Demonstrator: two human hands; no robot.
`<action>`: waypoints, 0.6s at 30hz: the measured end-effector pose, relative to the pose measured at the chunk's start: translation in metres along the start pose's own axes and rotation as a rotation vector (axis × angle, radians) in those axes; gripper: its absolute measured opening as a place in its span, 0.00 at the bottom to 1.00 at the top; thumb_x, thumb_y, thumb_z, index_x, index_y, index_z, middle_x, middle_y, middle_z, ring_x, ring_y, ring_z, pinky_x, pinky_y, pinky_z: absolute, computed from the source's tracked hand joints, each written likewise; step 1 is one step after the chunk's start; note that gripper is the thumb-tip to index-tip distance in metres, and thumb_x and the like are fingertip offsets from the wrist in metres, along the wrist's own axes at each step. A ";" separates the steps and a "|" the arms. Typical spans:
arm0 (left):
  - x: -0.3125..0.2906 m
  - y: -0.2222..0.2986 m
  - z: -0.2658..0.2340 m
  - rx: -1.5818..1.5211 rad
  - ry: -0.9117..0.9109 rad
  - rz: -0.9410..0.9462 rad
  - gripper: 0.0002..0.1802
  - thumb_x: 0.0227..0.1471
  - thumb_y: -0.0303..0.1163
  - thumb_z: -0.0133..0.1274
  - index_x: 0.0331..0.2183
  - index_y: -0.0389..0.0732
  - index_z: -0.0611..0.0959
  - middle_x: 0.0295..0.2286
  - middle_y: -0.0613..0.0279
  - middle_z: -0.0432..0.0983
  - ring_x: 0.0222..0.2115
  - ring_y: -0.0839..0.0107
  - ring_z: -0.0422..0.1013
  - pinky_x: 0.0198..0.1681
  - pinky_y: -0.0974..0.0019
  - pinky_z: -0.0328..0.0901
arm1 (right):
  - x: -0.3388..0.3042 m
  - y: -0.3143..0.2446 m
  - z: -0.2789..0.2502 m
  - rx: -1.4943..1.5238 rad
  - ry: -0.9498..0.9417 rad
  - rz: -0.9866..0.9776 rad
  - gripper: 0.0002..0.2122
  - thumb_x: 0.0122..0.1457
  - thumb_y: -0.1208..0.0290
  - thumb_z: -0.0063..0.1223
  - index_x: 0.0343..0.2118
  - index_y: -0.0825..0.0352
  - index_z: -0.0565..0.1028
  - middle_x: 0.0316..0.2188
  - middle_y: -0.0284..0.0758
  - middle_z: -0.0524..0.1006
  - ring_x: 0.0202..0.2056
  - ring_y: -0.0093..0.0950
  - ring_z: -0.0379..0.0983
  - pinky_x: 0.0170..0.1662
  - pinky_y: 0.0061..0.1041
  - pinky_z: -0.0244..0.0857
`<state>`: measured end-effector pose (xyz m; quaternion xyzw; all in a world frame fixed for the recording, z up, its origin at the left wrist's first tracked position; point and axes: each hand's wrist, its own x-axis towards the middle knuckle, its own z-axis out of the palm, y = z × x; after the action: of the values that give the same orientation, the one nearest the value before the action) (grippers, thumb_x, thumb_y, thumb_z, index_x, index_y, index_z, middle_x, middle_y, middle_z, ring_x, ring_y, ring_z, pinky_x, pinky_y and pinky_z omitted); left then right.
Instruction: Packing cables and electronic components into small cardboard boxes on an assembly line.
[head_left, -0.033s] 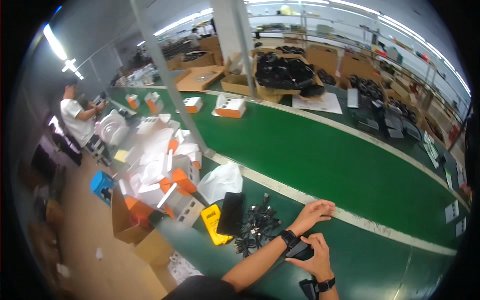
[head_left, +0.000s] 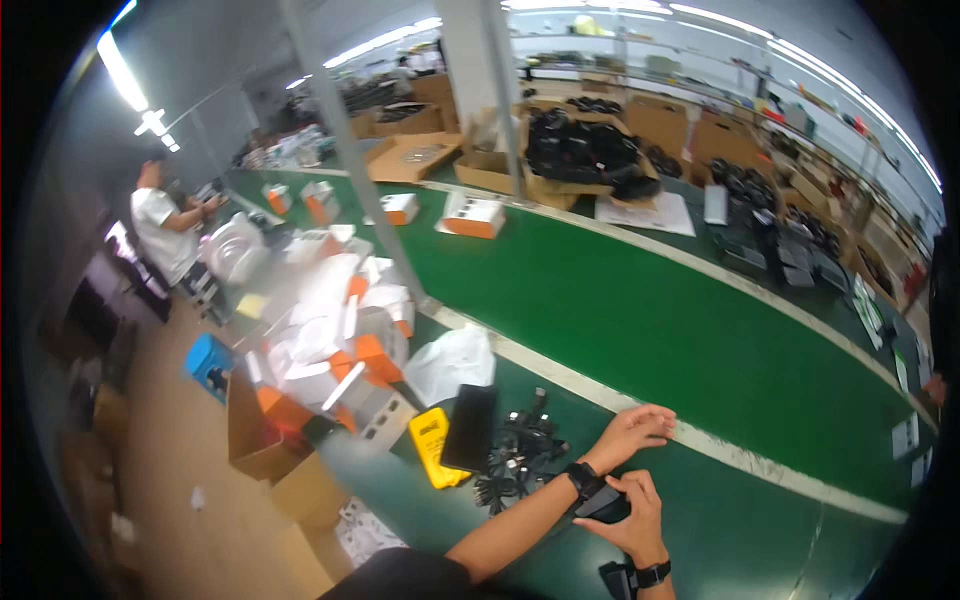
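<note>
Black device [head_left: 604,504]: sitting against left wrist strap [head_left: 578,480] | Right hand [head_left: 643,512]: gripping it between thumb and fingers, apparently steadying it | Left hand [head_left: 640,430]: holding nothing, lying loosely open, presumably exposing the wrist

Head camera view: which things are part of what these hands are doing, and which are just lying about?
In use, it seems:
right hand, fingers around the black gadget at the left wrist
left hand, open
strap on the left wrist

Apparently just lying about:
black cables
yellow gadget
flat black slab
white bag
orange-and-white boxes
</note>
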<state>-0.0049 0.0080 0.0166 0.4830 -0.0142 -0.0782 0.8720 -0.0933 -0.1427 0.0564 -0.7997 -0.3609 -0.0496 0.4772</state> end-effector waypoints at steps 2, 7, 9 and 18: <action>0.008 -0.012 0.005 -0.026 -0.061 0.038 0.19 0.70 0.37 0.54 0.55 0.35 0.80 0.48 0.55 0.80 0.48 0.68 0.78 0.55 0.61 0.75 | -0.007 0.002 -0.005 -0.015 -0.007 -0.006 0.34 0.33 0.57 0.86 0.43 0.68 0.79 0.40 0.41 0.74 0.39 0.39 0.76 0.42 0.36 0.74; 0.002 -0.004 0.008 0.062 -0.046 0.022 0.18 0.70 0.39 0.53 0.54 0.38 0.81 0.47 0.59 0.81 0.47 0.70 0.77 0.54 0.62 0.74 | -0.008 -0.005 0.000 -0.068 0.043 -0.027 0.36 0.29 0.59 0.86 0.44 0.67 0.78 0.37 0.36 0.71 0.34 0.31 0.70 0.35 0.29 0.67; -0.005 0.009 0.010 0.118 -0.022 0.001 0.17 0.70 0.39 0.53 0.54 0.39 0.81 0.46 0.60 0.81 0.47 0.71 0.77 0.53 0.62 0.73 | -0.010 -0.009 0.001 -0.060 0.033 -0.058 0.38 0.29 0.59 0.86 0.46 0.68 0.78 0.37 0.36 0.71 0.34 0.31 0.69 0.36 0.29 0.66; -0.059 0.155 0.058 0.782 -0.038 0.512 0.14 0.63 0.30 0.55 0.49 0.35 0.83 0.44 0.54 0.82 0.44 0.63 0.79 0.48 0.59 0.74 | -0.005 0.001 -0.006 0.128 0.122 0.091 0.30 0.46 0.67 0.75 0.53 0.73 0.75 0.36 0.39 0.74 0.32 0.30 0.69 0.39 0.29 0.67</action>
<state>-0.0503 0.0489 0.1819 0.7548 -0.1772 0.1422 0.6154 -0.0944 -0.1506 0.0569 -0.7786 -0.2971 -0.0532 0.5501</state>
